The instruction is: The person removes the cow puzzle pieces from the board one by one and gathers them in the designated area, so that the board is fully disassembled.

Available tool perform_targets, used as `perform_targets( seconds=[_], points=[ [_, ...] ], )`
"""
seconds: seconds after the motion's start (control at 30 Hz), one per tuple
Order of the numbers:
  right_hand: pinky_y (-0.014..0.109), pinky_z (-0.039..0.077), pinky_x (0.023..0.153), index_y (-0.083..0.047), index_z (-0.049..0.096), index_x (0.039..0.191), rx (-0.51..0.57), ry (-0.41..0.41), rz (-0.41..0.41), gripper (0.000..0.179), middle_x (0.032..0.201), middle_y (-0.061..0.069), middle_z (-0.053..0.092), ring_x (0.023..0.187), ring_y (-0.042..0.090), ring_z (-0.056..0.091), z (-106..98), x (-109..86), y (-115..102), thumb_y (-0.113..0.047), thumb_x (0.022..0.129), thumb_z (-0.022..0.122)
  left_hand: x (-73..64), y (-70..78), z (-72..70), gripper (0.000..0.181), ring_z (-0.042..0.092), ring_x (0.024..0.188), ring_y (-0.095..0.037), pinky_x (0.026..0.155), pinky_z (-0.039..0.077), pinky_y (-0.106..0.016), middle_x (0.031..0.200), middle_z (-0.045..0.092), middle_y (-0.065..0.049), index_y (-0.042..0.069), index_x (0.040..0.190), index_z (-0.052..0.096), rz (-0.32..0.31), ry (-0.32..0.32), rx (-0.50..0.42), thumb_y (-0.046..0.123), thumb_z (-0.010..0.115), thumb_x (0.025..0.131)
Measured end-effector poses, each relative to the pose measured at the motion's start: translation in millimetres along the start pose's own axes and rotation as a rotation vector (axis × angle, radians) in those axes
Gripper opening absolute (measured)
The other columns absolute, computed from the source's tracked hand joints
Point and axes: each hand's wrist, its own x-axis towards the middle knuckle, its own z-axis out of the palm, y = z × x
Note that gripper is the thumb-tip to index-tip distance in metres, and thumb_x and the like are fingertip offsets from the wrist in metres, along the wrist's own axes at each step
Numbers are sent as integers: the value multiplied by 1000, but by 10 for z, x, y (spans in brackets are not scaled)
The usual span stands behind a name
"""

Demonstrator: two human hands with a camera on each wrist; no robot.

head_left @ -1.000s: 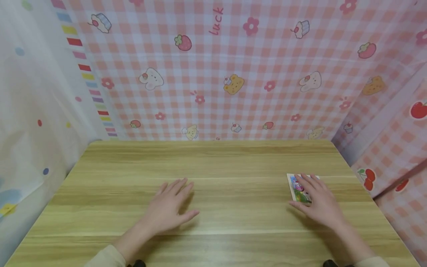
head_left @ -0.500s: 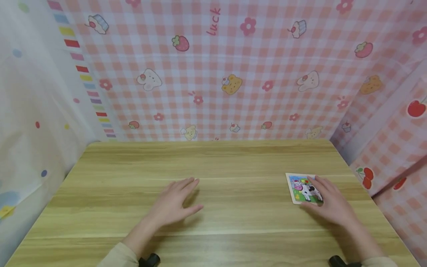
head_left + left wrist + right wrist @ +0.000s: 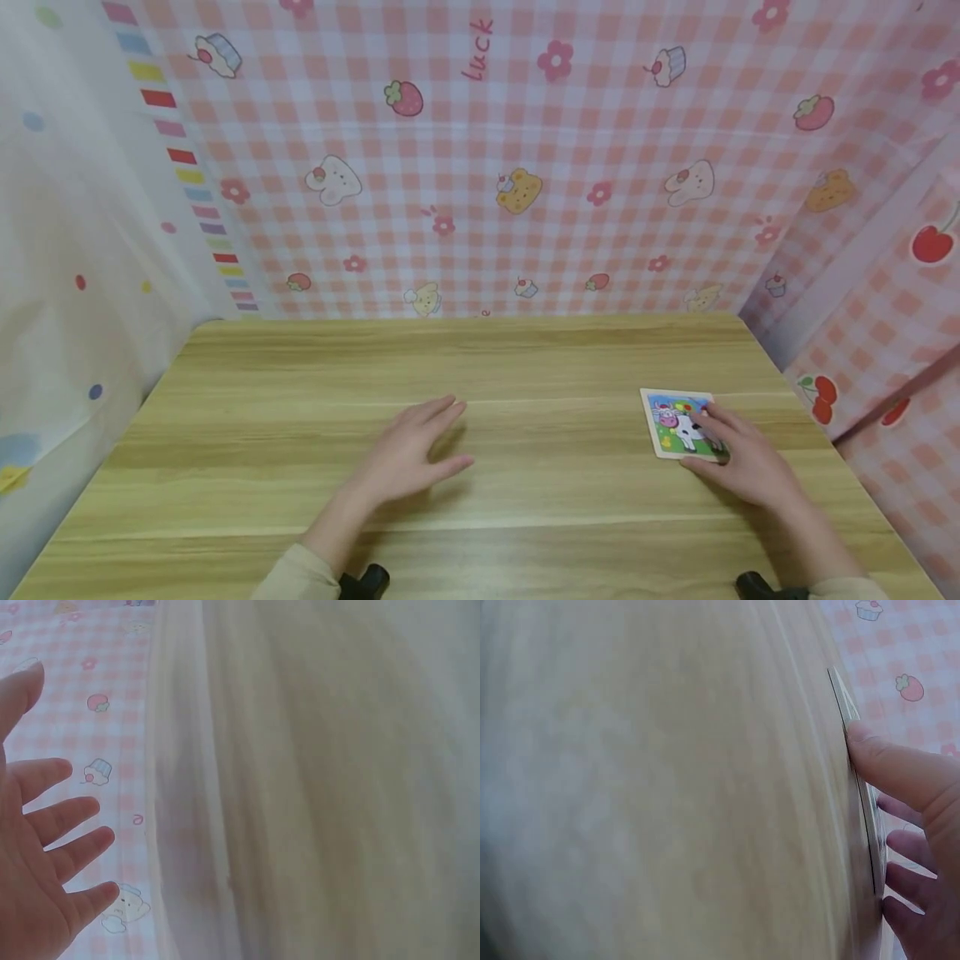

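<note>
A square cow picture puzzle [image 3: 671,423] with a pale wooden border lies on the right part of the table. My right hand [image 3: 750,462] is at its right side, covering its right edge. The thumb touches the near edge, and the fingers reach loosely over the far right part. From the right wrist view, the puzzle [image 3: 861,776] appears as a thin slanted board, with the thumb [image 3: 896,769] against its edge. My left hand [image 3: 408,454] hovers over the table left of centre, holding nothing. The left wrist view has this hand [image 3: 45,862] with fingers spread.
The wood-grain table [image 3: 525,492] stretches between both hands. A pink checked cloth [image 3: 465,142] hangs behind its far edge. White cloth [image 3: 82,292] borders the left side, and cherry-printed cloth [image 3: 885,333] the right.
My right hand has moved right off the puzzle's middle to its right side, uncovering the cow picture. My left hand has drifted slightly to the right.
</note>
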Motion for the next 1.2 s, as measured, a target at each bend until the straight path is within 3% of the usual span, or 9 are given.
perform_targets(
  seconds=[0.2, 0.5, 0.87, 1.2],
  points=[
    [68, 37, 94, 2, 62, 130, -33, 7, -19, 70, 138, 32, 48, 121, 55, 45, 32, 43, -96, -37, 77, 85, 82, 64, 40, 73, 41, 137, -39, 112, 27, -60, 150, 43, -18, 8, 147, 47, 19, -8, -18, 53, 64, 92],
    [64, 42, 92, -2, 67, 126, -60, 32, -112, 66, 133, 29, 55, 117, 51, 51, 174, 148, -367, -37, 74, 86, 191, 149, 112, 68, 39, 138, -35, 114, 24, -58, 151, 42, -17, 10, 146, 49, 42, -76, 57, 52, 61, 94],
    [59, 42, 98, -8, 67, 128, -39, -38, -198, 59, 135, 21, 56, 123, 43, 50, 376, 325, -835, -36, 78, 83, 242, 295, 147, 65, 40, 139, -34, 114, 26, -55, 151, 41, -18, 9, 145, 51, 81, -152, 106, 48, 62, 94],
    [54, 41, 103, -12, 66, 130, -34, -108, -274, 61, 138, 15, 55, 126, 37, 48, 585, 508, -1279, -39, 78, 82, 179, 185, 143, 62, 43, 135, -39, 111, 30, -58, 146, 46, -23, 3, 140, 54, 56, -120, 108, 40, 68, 92]
  ],
)
